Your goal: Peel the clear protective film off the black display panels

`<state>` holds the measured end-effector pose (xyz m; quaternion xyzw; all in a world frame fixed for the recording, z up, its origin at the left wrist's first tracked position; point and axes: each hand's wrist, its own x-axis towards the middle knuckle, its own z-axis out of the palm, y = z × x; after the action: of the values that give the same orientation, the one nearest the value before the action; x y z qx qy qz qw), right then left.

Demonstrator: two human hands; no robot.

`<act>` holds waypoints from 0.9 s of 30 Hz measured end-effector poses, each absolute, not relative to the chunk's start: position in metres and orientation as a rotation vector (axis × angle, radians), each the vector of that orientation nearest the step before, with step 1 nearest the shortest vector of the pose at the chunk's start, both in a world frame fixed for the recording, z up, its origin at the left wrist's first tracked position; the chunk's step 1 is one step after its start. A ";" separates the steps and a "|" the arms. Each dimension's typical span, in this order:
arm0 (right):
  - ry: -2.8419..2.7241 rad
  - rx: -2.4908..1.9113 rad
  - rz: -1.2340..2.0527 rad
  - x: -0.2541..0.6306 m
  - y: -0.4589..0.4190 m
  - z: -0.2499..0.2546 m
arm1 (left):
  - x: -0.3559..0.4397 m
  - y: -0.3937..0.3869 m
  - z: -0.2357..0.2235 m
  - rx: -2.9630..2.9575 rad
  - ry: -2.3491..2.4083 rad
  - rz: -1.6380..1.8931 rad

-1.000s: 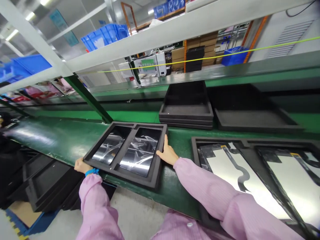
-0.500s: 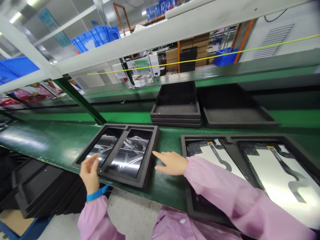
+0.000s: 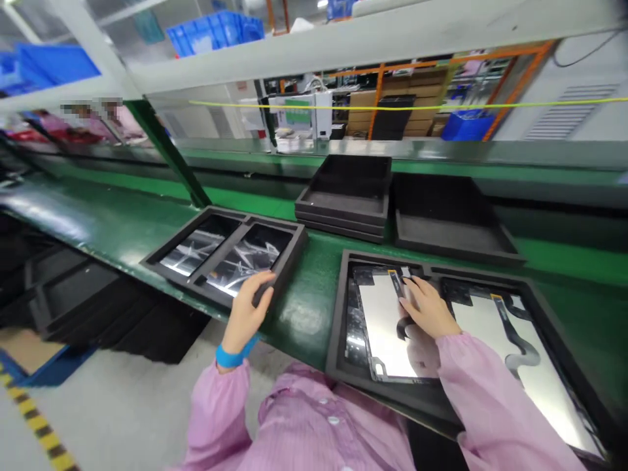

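Note:
My left hand wears a blue wrist strap. It is at the near right corner of the left foam tray, thumb and fingers apart and curved, nothing seen in them. Two glossy black display panels lie face up in that tray. My right hand is over a silver-backed display panel in the right foam tray. Its thumb and fingers are drawn together on the panel beside the dark ribbon cable; the grip is partly hidden. A second silver-backed panel lies to the right.
Behind the trays stand a stack of black foam trays and another black tray. A green post rises from the green bench. More dark trays are below the bench at left.
My right hand has moved from beside the left tray to the silver-backed panel in the right tray. My left hand has shifted right, to the left tray's near right corner. The view has turned.

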<state>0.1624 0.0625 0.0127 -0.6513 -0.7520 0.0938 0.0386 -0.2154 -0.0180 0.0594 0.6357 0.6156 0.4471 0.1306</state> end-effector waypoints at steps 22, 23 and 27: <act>-2.389 -1.918 0.011 0.168 0.058 -0.010 | -0.209 -0.022 -0.044 1.841 2.333 1.709; -2.415 -1.900 0.016 0.166 0.061 -0.005 | -0.208 -0.021 -0.043 1.837 2.320 1.716; -2.573 -1.743 0.089 0.150 0.087 0.017 | -0.193 -0.022 -0.027 1.764 2.289 1.788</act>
<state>0.1502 0.0866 0.0166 -0.5605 -0.8275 0.0287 0.0162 -0.1935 -0.0223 -0.0273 0.5148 0.6681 0.5218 -0.1277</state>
